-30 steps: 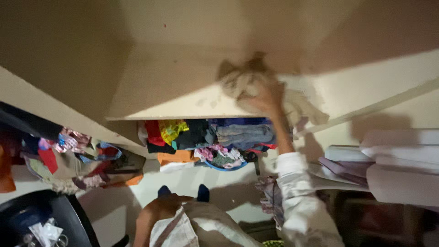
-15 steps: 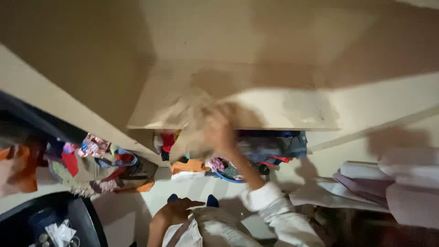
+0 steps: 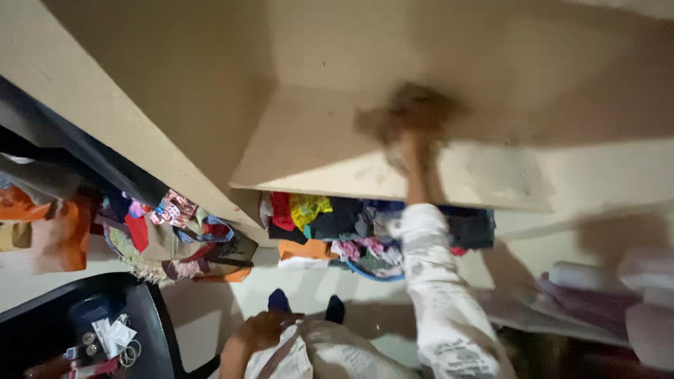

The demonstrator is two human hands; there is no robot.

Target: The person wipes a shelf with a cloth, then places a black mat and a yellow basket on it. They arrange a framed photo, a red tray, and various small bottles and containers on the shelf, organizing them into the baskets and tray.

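My right hand [image 3: 415, 118] reaches up onto a cream shelf board [image 3: 309, 151] and is closed on a crumpled beige cloth [image 3: 382, 121], pressed against the shelf surface. Both are motion-blurred. The white patterned sleeve [image 3: 442, 295] of that arm runs down to the bottom edge. My left hand [image 3: 257, 330] rests low against my light garment at the waist, with nothing in it. Two dark blue toes [image 3: 303, 303] show beneath it.
Folded colourful clothes [image 3: 330, 219] fill the shelf below the board. More bright fabrics [image 3: 168, 235] are piled to the left. A black table [image 3: 151, 330] at lower left carries small items and a clear packet. Pale stacked things [image 3: 618, 295] lie on the right.
My right hand swept the cloth from the shelf's right side to its front left edge, then back deeper toward the middle. The view shifted right. My left hand stayed at my waist.
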